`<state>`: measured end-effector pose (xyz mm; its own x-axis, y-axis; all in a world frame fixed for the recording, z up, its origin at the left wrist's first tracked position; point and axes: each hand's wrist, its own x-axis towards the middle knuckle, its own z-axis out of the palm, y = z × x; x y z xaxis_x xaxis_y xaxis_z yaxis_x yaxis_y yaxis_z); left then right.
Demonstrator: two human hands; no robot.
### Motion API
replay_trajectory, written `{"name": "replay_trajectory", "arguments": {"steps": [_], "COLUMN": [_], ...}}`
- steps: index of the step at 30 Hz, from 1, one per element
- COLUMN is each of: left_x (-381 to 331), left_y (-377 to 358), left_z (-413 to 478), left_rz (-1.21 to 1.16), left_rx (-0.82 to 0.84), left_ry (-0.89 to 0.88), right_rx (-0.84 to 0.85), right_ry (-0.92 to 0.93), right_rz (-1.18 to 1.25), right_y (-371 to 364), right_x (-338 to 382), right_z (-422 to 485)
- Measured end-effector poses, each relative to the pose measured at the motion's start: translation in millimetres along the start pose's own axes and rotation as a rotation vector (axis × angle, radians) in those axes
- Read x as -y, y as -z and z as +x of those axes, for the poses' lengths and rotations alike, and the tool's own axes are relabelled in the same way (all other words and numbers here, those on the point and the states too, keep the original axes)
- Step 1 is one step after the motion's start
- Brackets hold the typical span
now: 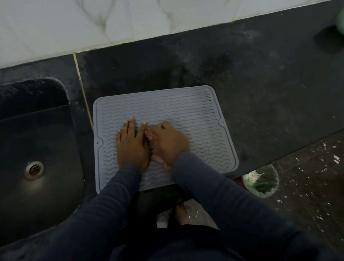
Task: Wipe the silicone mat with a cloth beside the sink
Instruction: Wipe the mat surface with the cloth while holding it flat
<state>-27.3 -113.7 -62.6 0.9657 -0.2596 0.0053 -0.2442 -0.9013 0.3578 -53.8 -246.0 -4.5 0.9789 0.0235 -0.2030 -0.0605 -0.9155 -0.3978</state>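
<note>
With left hand (131, 145) flat pinning the mat (186, 109), right hand (169, 143) clutches cloth (149, 140) at centre; bare ribs lie ahead and rightward.

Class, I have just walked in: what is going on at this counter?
A person stands at a dark counter with a grey silicone mat lying close beside the sink. The left hand presses flat on the mat. The right hand grips a bunched pinkish cloth against the mat's middle, close beside the left hand.
</note>
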Motion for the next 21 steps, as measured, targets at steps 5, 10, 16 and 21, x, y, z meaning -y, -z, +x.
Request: {"name": "replay_trajectory", "arguments": {"steps": [5,10,16,21], "left_x": [5.1,8.9,12.6,9.9], "left_y": [8.3,5.8,3.0,2.8], "left_z": [-1.7,-0.1,2.9,1.0], "left_rz": [0.028,0.074,0.059,0.04], "left_rx": [0.058,0.053,0.088,0.061], "left_ry": [-0.035,-0.095,-0.1,-0.068], "right_rx": [-0.195,-0.221,-0.056,-0.136], "right_ry": [-0.404,-0.514,-0.039,-0.246], "right_rz": [-0.096,-0.136,-0.033,-0.112], "right_y": [49.0,65.4,-11.8,27.2], "right_x": [-123.0,-115.9,20.5,-101.5], "right_z": [-18.0,-11.8,4.9,3.2]}}
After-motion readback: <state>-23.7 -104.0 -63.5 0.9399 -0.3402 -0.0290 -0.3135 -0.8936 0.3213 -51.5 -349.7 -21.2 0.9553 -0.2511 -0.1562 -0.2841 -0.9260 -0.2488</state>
